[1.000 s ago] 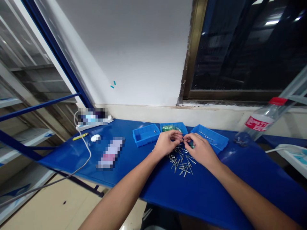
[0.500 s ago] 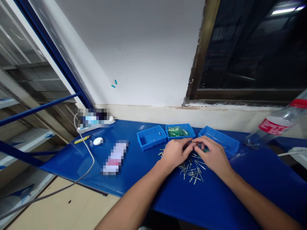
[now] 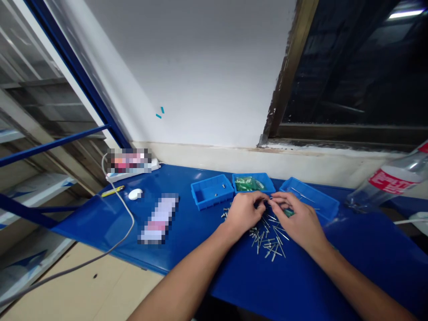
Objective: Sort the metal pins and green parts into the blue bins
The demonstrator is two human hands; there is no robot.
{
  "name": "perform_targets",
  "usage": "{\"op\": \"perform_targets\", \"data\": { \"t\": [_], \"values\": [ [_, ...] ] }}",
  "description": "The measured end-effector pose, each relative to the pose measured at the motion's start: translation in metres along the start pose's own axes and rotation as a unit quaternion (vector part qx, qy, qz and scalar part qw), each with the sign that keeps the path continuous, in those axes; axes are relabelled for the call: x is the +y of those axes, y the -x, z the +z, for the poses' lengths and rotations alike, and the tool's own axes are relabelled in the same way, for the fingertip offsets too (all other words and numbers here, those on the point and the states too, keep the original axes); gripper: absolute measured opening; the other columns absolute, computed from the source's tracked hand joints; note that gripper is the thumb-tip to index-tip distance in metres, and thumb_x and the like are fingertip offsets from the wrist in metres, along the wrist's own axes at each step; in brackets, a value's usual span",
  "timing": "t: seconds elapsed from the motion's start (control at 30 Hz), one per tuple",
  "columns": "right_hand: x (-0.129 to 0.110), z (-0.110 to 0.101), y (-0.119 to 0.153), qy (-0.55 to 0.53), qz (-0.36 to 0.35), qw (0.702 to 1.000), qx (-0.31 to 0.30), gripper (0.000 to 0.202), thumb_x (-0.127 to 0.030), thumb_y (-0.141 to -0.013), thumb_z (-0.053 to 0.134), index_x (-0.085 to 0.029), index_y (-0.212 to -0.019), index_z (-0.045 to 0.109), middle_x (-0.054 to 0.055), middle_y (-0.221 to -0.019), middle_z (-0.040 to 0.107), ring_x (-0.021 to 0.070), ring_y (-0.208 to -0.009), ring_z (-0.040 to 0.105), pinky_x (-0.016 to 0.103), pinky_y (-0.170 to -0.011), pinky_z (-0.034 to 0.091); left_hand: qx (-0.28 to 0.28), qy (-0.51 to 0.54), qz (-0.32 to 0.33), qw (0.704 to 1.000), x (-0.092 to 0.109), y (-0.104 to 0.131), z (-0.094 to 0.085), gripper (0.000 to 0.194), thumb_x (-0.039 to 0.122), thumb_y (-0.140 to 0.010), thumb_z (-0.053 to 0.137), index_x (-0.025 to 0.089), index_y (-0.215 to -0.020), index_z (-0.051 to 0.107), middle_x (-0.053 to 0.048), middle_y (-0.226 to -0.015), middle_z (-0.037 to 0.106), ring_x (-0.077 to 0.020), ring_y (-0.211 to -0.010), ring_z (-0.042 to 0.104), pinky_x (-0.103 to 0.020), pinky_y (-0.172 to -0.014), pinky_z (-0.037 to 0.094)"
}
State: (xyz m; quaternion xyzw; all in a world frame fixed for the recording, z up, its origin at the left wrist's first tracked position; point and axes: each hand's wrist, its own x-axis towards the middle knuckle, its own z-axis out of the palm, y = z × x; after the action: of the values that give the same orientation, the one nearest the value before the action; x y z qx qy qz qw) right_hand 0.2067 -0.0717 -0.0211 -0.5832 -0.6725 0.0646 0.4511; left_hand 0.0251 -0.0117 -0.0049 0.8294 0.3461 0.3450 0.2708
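Note:
My left hand (image 3: 244,211) is closed in a pinch above a loose pile of metal blind rivets (image 3: 267,243) on the blue table. Its fingertips hold a thin blind rivet, mostly hidden by the fingers. Meeting it from the right, my right hand (image 3: 298,217) has thumb and forefinger pinched on the same rivet. Something green (image 3: 288,212) shows beneath the right palm. Just behind the hands is a blue tray (image 3: 238,189) with green plastic packets (image 3: 249,183). A left blue tray (image 3: 211,203) holds a few short metal pieces; a right one (image 3: 329,206) holds thin pins.
A large clear bottle with a red label (image 3: 389,180) lies tilted at the right, metal bits near its neck. To the left are a blurred phone-like object (image 3: 159,218), a white oval object (image 3: 135,194), a yellow cutter (image 3: 113,191), a power strip (image 3: 133,173) and a grey cable (image 3: 129,218).
My right hand has shifted slightly right, and the fingertips of both hands have drawn a little apart around the rivet. The view has turned slightly.

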Motion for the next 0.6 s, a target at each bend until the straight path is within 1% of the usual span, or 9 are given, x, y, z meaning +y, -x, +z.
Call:
{"op": "perform_targets", "data": {
  "t": [0.07,0.1,0.17,0.23,0.3,0.4,0.5,0.57,0.6],
  "values": [
    [0.001,-0.001,-0.002,0.015,-0.023,1.0,0.006,0.025,-0.038,-0.099,0.065,-0.024,-0.12,0.068,0.004,-0.098,0.077,0.0209,-0.077,0.072,0.035,-0.077,0.059,-0.016,-0.018,0.027,0.999,-0.005,-0.001,0.0,0.029,0.01,-0.09,0.061,0.019,-0.11,0.079,-0.004,-0.101,0.082,-0.0182,-0.086,0.076,-0.029,-0.086,0.059],
    [0.003,-0.002,-0.003,0.027,-0.045,0.999,0.004,0.022,-0.038,-0.1,0.064,-0.024,-0.117,0.07,0.004,-0.099,0.077,0.0213,-0.078,0.071,0.036,-0.077,0.058,-0.021,-0.022,0.043,0.999,-0.007,-0.002,0.0,0.029,0.01,-0.091,0.06,0.019,-0.111,0.078,-0.004,-0.104,0.082,-0.0185,-0.09,0.077,-0.029,-0.088,0.059],
    [0.006,-0.003,-0.006,0.047,-0.094,0.994,-0.002,0.016,-0.036,-0.102,0.062,-0.024,-0.106,0.072,0.006,-0.1,0.075,0.0234,-0.086,0.07,0.038,-0.081,0.057,-0.023,-0.028,0.064,0.997,-0.013,-0.002,0.001,0.029,0.009,-0.092,0.059,0.018,-0.112,0.077,-0.005,-0.108,0.081,-0.019,-0.096,0.076,-0.03,-0.093,0.058],
    [0.01,-0.003,-0.007,0.056,-0.133,0.989,-0.004,0.016,-0.033,-0.103,0.059,-0.023,-0.101,0.072,0.007,-0.101,0.075,0.0255,-0.095,0.071,0.04,-0.088,0.057,-0.019,-0.027,0.069,0.997,-0.017,-0.002,0.001,0.028,0.009,-0.093,0.058,0.017,-0.112,0.077,-0.006,-0.109,0.081,-0.019,-0.099,0.076,-0.031,-0.096,0.058],
    [0.014,-0.003,-0.007,0.063,-0.157,0.986,-0.006,0.016,-0.03,-0.104,0.058,-0.023,-0.103,0.072,0.008,-0.103,0.075,0.0265,-0.099,0.07,0.043,-0.093,0.056,-0.015,-0.021,0.071,0.997,-0.019,-0.002,0.0,0.026,0.01,-0.094,0.058,0.017,-0.111,0.077,-0.007,-0.111,0.08,-0.0189,-0.1,0.076,-0.032,-0.098,0.058],
    [0.018,-0.004,-0.007,0.072,-0.155,0.985,-0.018,0.016,-0.027,-0.103,0.057,-0.023,-0.112,0.07,0.008,-0.102,0.075,0.0267,-0.094,0.071,0.044,-0.091,0.056,-0.014,-0.004,0.07,0.997,-0.02,-0.003,-0.001,0.022,0.012,-0.093,0.061,0.017,-0.107,0.077,-0.007,-0.109,0.08,-0.0188,-0.097,0.076,-0.035,-0.097,0.059],
    [0.017,-0.004,-0.008,0.079,-0.151,0.985,-0.016,0.026,-0.025,-0.101,0.057,-0.023,-0.124,0.068,0.008,-0.098,0.075,0.0273,-0.09,0.07,0.045,-0.089,0.056,0.008,0.073,0.038,0.997,-0.018,-0.004,0.003,0.022,0.011,-0.09,0.064,0.016,-0.108,0.075,-0.008,-0.105,0.08,-0.0185,-0.093,0.077,-0.036,-0.092,0.063],
    [0.014,-0.003,-0.008,0.08,-0.159,0.984,-0.011,0.033,-0.024,-0.1,0.055,-0.023,-0.132,0.065,0.008,-0.097,0.074,0.0275,-0.09,0.068,0.046,-0.09,0.056,0.026,0.17,-0.005,0.985,-0.016,-0.004,0.009,0.03,0.011,-0.088,0.067,0.014,-0.117,0.071,-0.01,-0.102,0.079,-0.0187,-0.091,0.078,-0.035,-0.087,0.065],
    [0.012,-0.003,-0.009,0.079,-0.16,0.984,-0.01,0.037,-0.023,-0.1,0.053,-0.022,-0.136,0.064,0.008,-0.097,0.073,0.0274,-0.09,0.068,0.045,-0.09,0.056,0.033,0.219,-0.024,0.975,-0.015,-0.004,0.012,0.035,0.011,-0.088,0.068,0.013,-0.123,0.068,-0.012,-0.104,0.079,-0.019,-0.09,0.079,-0.034,-0.086,0.065]
  ]
}}
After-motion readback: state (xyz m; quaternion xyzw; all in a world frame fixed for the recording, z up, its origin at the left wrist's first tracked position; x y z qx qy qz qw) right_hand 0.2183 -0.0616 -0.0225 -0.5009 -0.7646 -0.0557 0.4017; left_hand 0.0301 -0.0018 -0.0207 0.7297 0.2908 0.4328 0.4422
